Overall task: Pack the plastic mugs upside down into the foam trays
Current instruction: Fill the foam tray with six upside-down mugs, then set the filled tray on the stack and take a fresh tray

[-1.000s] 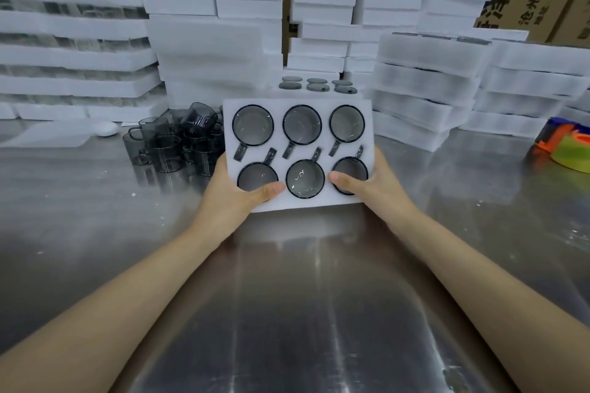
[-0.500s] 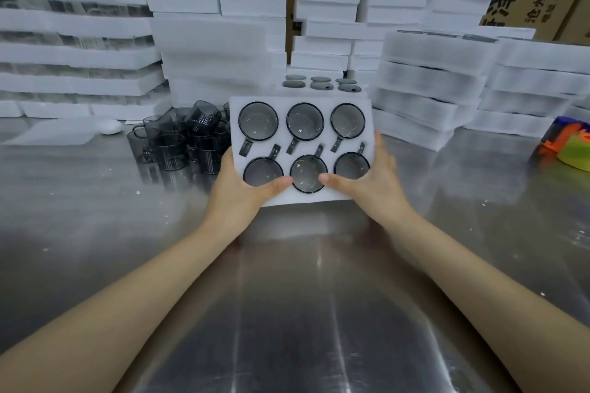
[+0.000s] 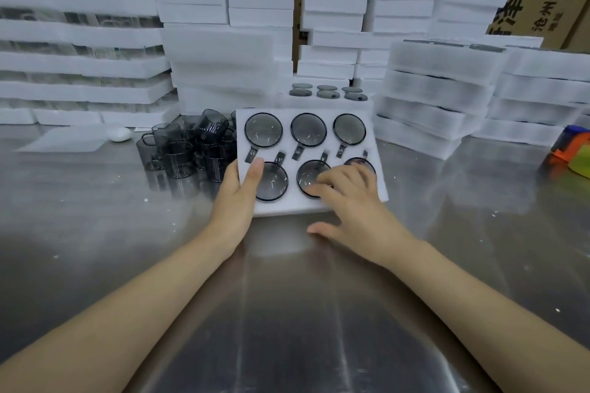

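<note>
1. Your right hand [image 3: 348, 201] has left the edge of the foam tray [image 3: 287, 209], its fingers now spread flat on the mugs [image 3: 263, 130].
2. Your left hand [image 3: 238, 198] grips its side.
3. All six pockets are filled; the loose mugs [image 3: 191, 150] on the surface [image 3: 287, 313] remain.

- Tray [image 3: 287, 208]: white foam with six round pockets in two rows of three, all filled. It sits at the centre of the scene, tilted with its far edge raised.
- Mugs [image 3: 308, 130] in the tray: smoky grey clear plastic, upside down with their bases up. The handles lie in slots between the two rows.
- Loose mugs [image 3: 178, 158]: the same grey, clustered just left of the tray, mostly upright.
- Far tray [image 3: 319, 103]: just beyond the tray, with six grey bases showing.
</note>
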